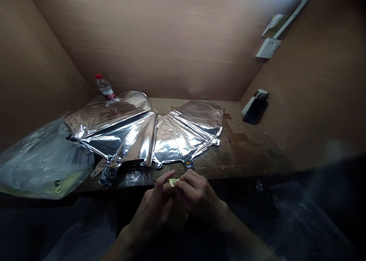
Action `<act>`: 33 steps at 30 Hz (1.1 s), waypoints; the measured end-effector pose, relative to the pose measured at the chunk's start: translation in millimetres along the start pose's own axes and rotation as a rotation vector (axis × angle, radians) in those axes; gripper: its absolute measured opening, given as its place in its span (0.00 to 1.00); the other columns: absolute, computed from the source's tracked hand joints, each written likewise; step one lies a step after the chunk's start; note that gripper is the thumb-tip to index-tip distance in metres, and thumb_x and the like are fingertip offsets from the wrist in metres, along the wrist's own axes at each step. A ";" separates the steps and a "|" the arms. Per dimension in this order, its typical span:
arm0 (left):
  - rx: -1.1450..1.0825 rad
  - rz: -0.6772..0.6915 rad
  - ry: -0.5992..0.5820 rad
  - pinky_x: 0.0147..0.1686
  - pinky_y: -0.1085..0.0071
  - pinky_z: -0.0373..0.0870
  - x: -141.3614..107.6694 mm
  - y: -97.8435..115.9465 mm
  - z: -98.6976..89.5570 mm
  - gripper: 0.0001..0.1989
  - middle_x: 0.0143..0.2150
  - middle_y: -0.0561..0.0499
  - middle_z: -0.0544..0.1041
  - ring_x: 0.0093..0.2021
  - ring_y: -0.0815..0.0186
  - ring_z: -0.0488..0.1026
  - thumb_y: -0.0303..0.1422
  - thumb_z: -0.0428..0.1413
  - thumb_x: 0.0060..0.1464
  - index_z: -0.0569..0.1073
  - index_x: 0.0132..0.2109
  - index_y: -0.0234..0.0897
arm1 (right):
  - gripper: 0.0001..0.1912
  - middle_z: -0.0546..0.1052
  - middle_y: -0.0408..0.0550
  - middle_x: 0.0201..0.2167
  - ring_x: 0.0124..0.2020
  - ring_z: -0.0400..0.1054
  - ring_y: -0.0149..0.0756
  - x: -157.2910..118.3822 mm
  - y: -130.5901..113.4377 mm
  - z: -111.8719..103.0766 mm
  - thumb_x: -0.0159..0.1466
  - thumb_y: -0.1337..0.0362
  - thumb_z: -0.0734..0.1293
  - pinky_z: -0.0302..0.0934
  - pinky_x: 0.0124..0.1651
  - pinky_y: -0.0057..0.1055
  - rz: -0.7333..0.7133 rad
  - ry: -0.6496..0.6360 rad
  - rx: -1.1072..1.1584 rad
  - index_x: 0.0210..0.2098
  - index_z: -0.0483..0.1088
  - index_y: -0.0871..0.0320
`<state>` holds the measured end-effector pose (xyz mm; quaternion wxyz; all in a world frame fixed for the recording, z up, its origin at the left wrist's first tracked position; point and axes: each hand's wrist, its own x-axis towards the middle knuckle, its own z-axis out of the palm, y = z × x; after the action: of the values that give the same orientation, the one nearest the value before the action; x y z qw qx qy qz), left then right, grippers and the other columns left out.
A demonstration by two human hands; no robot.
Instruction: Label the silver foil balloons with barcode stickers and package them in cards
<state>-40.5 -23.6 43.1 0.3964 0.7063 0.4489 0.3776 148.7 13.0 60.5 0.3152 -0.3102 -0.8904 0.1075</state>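
Slip (173, 182): small, pale yellow, between the hands near the bench front edge. Can't tell if it's over the wood or just this side of it. Visible part runs roughly left-right, slightly wider than deep; right end goes under fingers, so true long axis is uncertain.

Right hand (200, 192): thumb and fingertips pinched together on the slip's right end. Grip comes in from the right, roughly along the visible length.

Left hand (156, 203): at the slip's left end, index finger raised and apart from the thumb side, other fingers curled. Slip's left end is against or just over its fingers; can't tell if they grip it. Both hands are close, neither clearly nearer; the right has the plainer hold.

Key relation: slip sits left of the right fingertips, right of the left index finger, with the dark tab (188, 165) beyond it and to the right. Tab is on the near edge of the right foil (183, 135), just past the right fingertips. No visible contact between slip and tab.

Farther out: left foil (128, 131) alongside the right one, bag (42, 158) at far left, bottle (105, 87) at back left, flask (256, 110) by the right wall. All on or over the bench (251, 146).
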 end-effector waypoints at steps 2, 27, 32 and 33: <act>0.011 0.009 -0.004 0.43 0.68 0.73 1.1 0.3 0.6 0.33 0.38 0.54 0.80 0.37 0.64 0.79 0.24 0.49 0.62 0.48 0.70 0.49 | 0.07 0.71 0.48 0.32 0.34 0.64 0.37 -1.0 2.0 4.7 0.66 0.72 0.62 0.62 0.36 0.34 0.036 0.032 0.034 0.34 0.69 0.58; 0.147 0.151 -0.054 0.40 0.71 0.74 0.5 -17.1 -0.3 0.40 0.41 0.53 0.80 0.38 0.64 0.80 0.20 0.48 0.58 0.43 0.71 0.51 | 0.07 0.70 0.46 0.33 0.35 0.66 0.34 -2.6 5.9 0.5 0.68 0.71 0.64 0.61 0.38 0.31 0.243 -0.005 0.437 0.35 0.72 0.59; 0.059 0.086 -0.059 0.45 0.72 0.75 -2.7 -14.4 -5.6 0.30 0.47 0.51 0.80 0.44 0.66 0.79 0.22 0.51 0.59 0.57 0.65 0.48 | 0.08 0.71 0.43 0.28 0.29 0.66 0.32 -3.2 7.7 3.3 0.69 0.66 0.66 0.61 0.32 0.28 0.537 0.132 0.645 0.33 0.71 0.58; 0.056 0.055 -0.071 0.49 0.71 0.74 -2.8 -13.4 -6.9 0.28 0.51 0.50 0.80 0.48 0.65 0.79 0.21 0.51 0.58 0.62 0.62 0.47 | 0.08 0.71 0.42 0.27 0.27 0.66 0.32 -4.5 8.5 4.5 0.70 0.65 0.65 0.61 0.31 0.29 0.593 0.213 0.630 0.33 0.71 0.58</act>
<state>-52.0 -20.9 33.4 0.3818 0.7421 0.4254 0.3501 152.7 16.9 51.5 0.4397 -0.4503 -0.6493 0.4269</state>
